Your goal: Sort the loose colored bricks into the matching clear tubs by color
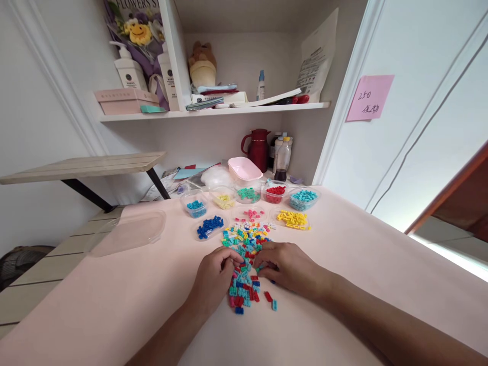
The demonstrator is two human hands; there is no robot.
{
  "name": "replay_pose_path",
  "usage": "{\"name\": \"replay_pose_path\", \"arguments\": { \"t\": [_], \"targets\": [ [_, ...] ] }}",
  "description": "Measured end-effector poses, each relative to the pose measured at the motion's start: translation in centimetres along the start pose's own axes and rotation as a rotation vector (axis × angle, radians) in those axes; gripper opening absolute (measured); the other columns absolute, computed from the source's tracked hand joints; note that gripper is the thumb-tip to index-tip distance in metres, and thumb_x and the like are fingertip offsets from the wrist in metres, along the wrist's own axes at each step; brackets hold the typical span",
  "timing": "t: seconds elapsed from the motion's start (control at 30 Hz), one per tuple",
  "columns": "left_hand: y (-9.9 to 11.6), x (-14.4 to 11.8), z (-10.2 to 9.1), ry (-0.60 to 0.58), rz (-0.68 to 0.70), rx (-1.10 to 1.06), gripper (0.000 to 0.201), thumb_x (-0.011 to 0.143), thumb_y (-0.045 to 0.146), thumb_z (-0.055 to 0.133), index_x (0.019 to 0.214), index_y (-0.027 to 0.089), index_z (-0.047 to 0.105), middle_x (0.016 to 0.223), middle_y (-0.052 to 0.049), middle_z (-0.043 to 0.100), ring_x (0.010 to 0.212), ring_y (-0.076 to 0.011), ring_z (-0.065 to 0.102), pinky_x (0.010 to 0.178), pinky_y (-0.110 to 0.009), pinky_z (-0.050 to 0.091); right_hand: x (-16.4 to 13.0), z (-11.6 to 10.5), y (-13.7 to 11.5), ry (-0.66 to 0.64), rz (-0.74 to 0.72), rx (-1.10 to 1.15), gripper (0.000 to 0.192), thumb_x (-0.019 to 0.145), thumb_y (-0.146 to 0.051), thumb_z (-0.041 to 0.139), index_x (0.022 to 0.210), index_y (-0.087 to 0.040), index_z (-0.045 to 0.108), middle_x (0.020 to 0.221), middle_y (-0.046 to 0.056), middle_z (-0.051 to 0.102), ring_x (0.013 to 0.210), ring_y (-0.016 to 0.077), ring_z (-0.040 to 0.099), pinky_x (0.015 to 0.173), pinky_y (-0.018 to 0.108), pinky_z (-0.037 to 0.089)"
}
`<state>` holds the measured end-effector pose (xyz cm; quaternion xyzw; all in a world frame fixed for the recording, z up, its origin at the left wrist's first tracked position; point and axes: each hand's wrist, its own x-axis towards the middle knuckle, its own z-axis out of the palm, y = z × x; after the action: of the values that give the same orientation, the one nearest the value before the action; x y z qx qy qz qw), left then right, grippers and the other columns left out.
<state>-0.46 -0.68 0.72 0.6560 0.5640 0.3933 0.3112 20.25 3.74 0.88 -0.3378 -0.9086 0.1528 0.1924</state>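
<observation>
Several colours are already sorted into the small tubs (275, 193), while a large mixed brick pile (244, 254) on the pink table (362, 254) is fingered by the left hand (213, 277) and right hand (290, 267), grasp unclear.

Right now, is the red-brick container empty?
No, the red-brick container holds a heap of red bricks, behind the mixed brick pile under both hands.

Mixed-colour small bricks (246, 254) – a loose heap on the table.
</observation>
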Motion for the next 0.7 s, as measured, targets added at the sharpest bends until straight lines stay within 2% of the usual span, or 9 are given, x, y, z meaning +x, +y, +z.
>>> {"name": "replay_pose_path", "arguments": {
  "t": [0.23, 0.33, 0.43, 0.5, 0.57, 0.63, 0.7],
  "targets": [
    [0.1, 0.0, 0.0, 0.002, -0.002, 0.003, 0.033, 0.079, 0.019, 0.04, 0.086, 0.022, 0.072, 0.083, -0.001, 0.07, 0.073, -0.0158, 0.061, 0.065, -0.024, 0.045, 0.0, -0.1, 0.1, -0.022, -0.005, 0.018, 0.015, 0.081, -0.024, 0.06, 0.092, -0.027, 0.07, 0.091, 0.002, 0.068, 0.079, 0.0169, 0.059, 0.069, 0.027, 0.04],
    [0.2, 0.0, 0.0, 0.009, -0.012, 0.005, 0.031, 0.079, 0.02, 0.041, 0.083, 0.022, 0.072, 0.083, -0.001, 0.07, 0.071, -0.0156, 0.061, 0.064, -0.024, 0.045, 0.2, -0.1, 0.1, 0.014, 0.036, 0.136, 0.011, 0.078, -0.026, 0.065, 0.087, -0.024, 0.071, 0.081, 0.001, 0.064, 0.07, 0.0147, 0.055, 0.063, 0.026, 0.039],
    [0.3, 0.1, 0.0, 0.013, -0.007, -0.001, 0.03, 0.077, 0.02, 0.041, 0.078, 0.022, 0.07, 0.081, -0.001, 0.07, 0.072, -0.016, 0.062, 0.065, -0.024, 0.045, 0.4, -0.4, 0.0, 0.035, 0.189, 0.555, 0.017, 0.073, -0.033, 0.071, 0.083, -0.02, 0.069, 0.061, -0.003, 0.052, 0.054, 0.0099, 0.043, 0.052, 0.023, 0.034],
    [0.3, 0.1, -0.1, 0.006, -0.004, -0.005, 0.029, 0.077, 0.02, 0.041, 0.077, 0.021, 0.069, 0.081, -0.002, 0.07, 0.072, -0.0164, 0.062, 0.065, -0.025, 0.045, 0.5, -0.8, 0.1, 0.066, 0.325, 0.93, 0.022, 0.074, -0.038, 0.07, 0.077, -0.017, 0.064, 0.055, -0.005, 0.045, 0.047, 0.007, 0.035, 0.044, 0.02, 0.028],
    [0.2, 0.1, -0.1, -0.003, -0.005, -0.003, 0.028, 0.078, 0.021, 0.041, 0.077, 0.021, 0.069, 0.081, -0.002, 0.07, 0.072, -0.0167, 0.063, 0.065, -0.025, 0.045, 0.6, -1.4, 0.3, 0.15, 0.425, 1.268, 0.028, 0.077, -0.041, 0.068, 0.069, -0.016, 0.057, 0.054, -0.005, 0.044, 0.043, 0.0053, 0.031, 0.038, 0.019, 0.021],
    [0.2, 0.1, -0.2, -0.007, -0.004, 0.0, 0.027, 0.078, 0.022, 0.041, 0.077, 0.022, 0.068, 0.081, -0.001, 0.07, 0.073, -0.0174, 0.063, 0.066, -0.026, 0.045, 0.8, -1.8, 0.7, 0.254, 0.471, 1.526, 0.028, 0.079, -0.039, 0.065, 0.067, -0.017, 0.053, 0.06, -0.003, 0.05, 0.043, 0.0055, 0.038, 0.034, 0.018, 0.02],
    [0.2, 0.2, -0.2, -0.005, -0.005, 0.004, 0.027, 0.078, 0.024, 0.042, 0.077, 0.022, 0.069, 0.08, -0.002, 0.071, 0.073, -0.0181, 0.064, 0.066, -0.027, 0.046, 0.9, -2.1, 1.0, 0.3, 0.5, 1.691, 0.02, 0.08, -0.032, 0.064, 0.074, -0.017, 0.054, 0.071, 0.0, 0.058, 0.053, 0.0081, 0.053, 0.034, 0.016, 0.026]
  ]
}}
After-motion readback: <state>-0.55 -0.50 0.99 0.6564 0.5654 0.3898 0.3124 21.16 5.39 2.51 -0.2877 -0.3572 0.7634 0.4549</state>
